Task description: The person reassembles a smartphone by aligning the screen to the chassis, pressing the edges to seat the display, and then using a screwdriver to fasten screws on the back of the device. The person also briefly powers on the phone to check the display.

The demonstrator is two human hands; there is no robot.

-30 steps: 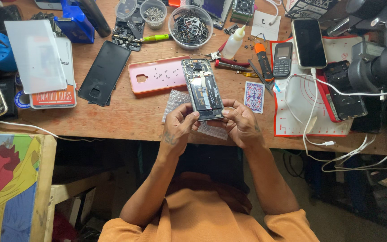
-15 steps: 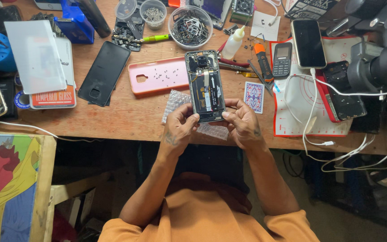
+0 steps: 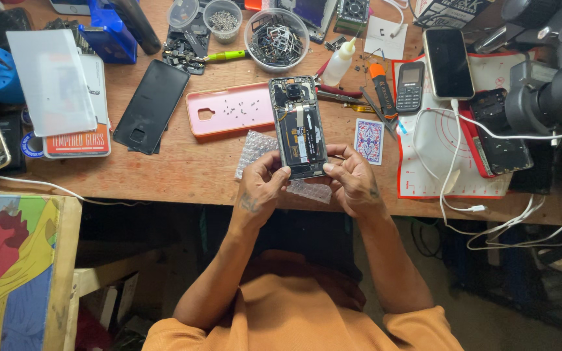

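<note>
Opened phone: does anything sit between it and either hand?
Nothing visible. The left hand and right hand both grip the lower end of the opened phone directly; the bubble wrap lies beneath, on the bench.

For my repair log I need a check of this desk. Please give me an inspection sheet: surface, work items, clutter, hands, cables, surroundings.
Surface: wooden table, crowded at the back.
Work items: opened phone with its back off, held over a bubble wrap piece; pink phone case holding small screws.
Clutter: black back cover, clear bowl of parts, small bottle, playing card, keypad phone.
Hands: left hand and right hand grip the phone's lower end.
Cables: white cable runs over the white mat and off the edge.
Surroundings: painted board at left.
</note>
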